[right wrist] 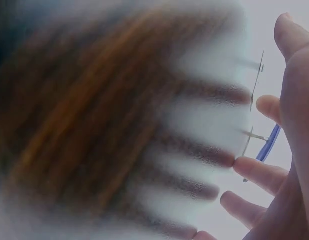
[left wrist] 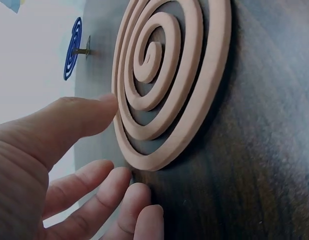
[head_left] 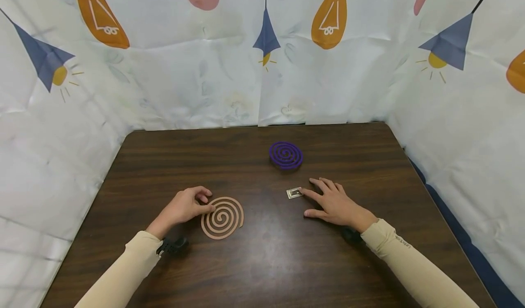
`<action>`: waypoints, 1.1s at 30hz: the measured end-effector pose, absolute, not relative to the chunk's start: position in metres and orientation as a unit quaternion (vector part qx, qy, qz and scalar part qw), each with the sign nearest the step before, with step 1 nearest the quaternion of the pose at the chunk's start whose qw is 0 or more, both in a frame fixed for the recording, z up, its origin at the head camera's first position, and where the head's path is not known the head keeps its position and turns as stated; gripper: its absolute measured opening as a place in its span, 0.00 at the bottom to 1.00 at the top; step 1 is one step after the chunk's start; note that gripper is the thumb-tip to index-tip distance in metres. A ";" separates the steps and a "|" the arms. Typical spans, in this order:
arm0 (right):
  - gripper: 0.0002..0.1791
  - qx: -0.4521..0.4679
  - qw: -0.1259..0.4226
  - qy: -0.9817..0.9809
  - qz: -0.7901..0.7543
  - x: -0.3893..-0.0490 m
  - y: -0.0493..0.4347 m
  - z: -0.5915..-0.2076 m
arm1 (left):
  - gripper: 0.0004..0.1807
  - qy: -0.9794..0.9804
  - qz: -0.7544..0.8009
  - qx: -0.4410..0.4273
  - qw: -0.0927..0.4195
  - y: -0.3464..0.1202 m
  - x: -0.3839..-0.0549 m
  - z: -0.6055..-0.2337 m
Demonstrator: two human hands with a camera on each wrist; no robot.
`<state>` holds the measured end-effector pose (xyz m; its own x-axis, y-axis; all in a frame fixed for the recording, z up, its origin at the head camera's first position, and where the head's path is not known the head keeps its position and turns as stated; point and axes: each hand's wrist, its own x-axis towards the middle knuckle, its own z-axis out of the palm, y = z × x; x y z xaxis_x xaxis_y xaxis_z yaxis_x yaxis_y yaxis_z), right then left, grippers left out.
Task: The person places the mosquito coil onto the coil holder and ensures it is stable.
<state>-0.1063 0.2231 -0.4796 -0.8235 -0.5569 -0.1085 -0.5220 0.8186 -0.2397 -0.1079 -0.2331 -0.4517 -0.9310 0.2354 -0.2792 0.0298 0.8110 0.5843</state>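
A tan mosquito coil (head_left: 223,238) lies on the brown table, seen large in the left wrist view. My left hand (head_left: 185,206) is at its left edge: the thumb tip touches the outer ring, while the bent fingers stay apart from the thumb, beside the coil (left wrist: 167,152). Right of the middle, a small flat metal coil stand (head_left: 290,196) with a cut-out lies under the index fingertip of my right hand (head_left: 334,204), whose fingers are spread over the table. Edge-on in the right wrist view, the stand (right wrist: 257,80) appears as a thin plate.
Behind the hands, a purple mosquito coil (head_left: 285,156) sits raised on its own metal stand (left wrist: 88,46). The wooden table (head_left: 262,271) is bordered by white printed cloth (head_left: 229,89) at the back and both sides. Dark straps with cameras (head_left: 174,246) are worn at the wrists.
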 end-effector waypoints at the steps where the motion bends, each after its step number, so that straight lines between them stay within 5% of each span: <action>1: 0.39 -0.284 0.087 0.950 -0.100 -0.106 0.223 -0.480 | 0.27 0.936 0.297 0.072 0.173 -0.233 -0.107 -0.452; 33: 0.38 -0.289 0.072 0.949 -0.102 -0.103 0.222 -0.482 | 0.29 0.944 0.281 0.066 0.160 -0.219 -0.097 -0.457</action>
<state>-0.1025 0.2223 -0.4820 -0.8230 -0.5628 -0.0772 -0.5335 0.8125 -0.2350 -0.0968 -0.2191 -0.4570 -0.9402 0.2149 -0.2642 0.0354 0.8332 0.5518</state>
